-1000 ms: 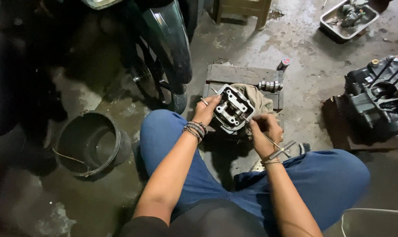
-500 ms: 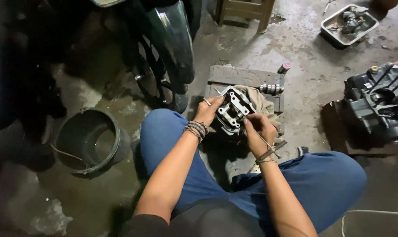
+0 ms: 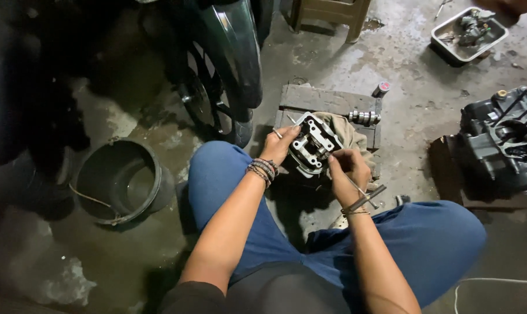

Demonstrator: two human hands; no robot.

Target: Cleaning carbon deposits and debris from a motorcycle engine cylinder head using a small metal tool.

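A grey metal cylinder head (image 3: 313,143) sits tilted on a beige rag (image 3: 346,131) that lies on a low wooden block (image 3: 310,99) on the concrete floor, between the person's knees and just in front of them. The left hand (image 3: 282,144) clasps the head's left edge, fingers curled round it and thumb on top, steadying it. The right hand (image 3: 346,168) is at the head's lower right edge with its fingers pinched shut on a thin metal tool (image 3: 365,196), whose shaft runs back past the wrist; whether the tip touches the head cannot be told. Beaded bands ring the left wrist, a thin bangle the right. On the block just right of the rag lies a short camshaft (image 3: 364,117), and at the block's far right corner stands a small can with a red top (image 3: 381,89). To the left, a motorcycle wheel with its dark green mudguard (image 3: 234,52) rises beside an empty dark bucket (image 3: 121,180). Well off to the right stands a black engine case (image 3: 504,142), and beyond it a tray of parts (image 3: 470,35)
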